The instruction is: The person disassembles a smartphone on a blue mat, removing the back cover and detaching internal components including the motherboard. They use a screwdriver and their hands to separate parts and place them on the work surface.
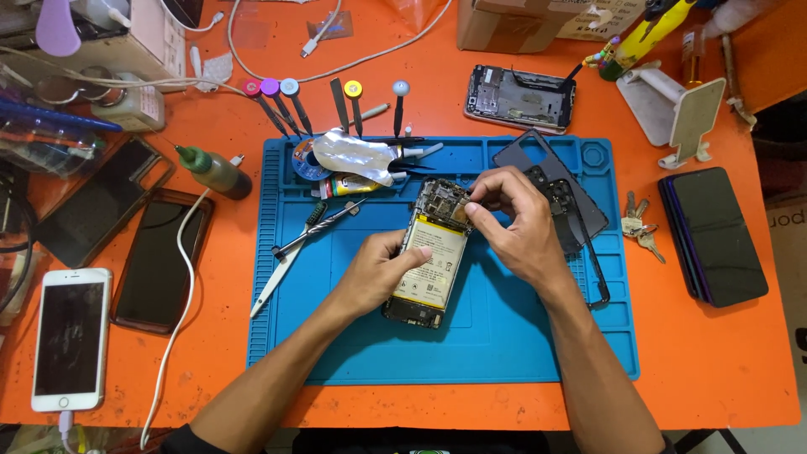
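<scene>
An opened phone (429, 269) lies on a blue work mat (504, 345), its back off, with a pale battery and the circuit board at its top end showing. My left hand (378, 269) grips the phone's left edge, thumb on the battery. My right hand (513, 223) is above the phone's upper right corner, fingertips pinched at the circuit board; whether it holds a small part cannot be told.
A dark back cover and frame (580, 210) lie under my right hand. Tweezers and a screwdriver (307, 240) rest left of the phone. Several screwdrivers (286, 105) stand behind the mat. Phones (71, 336), (714, 235), (521, 97), keys (637, 225) and a green bottle (214, 172) surround it.
</scene>
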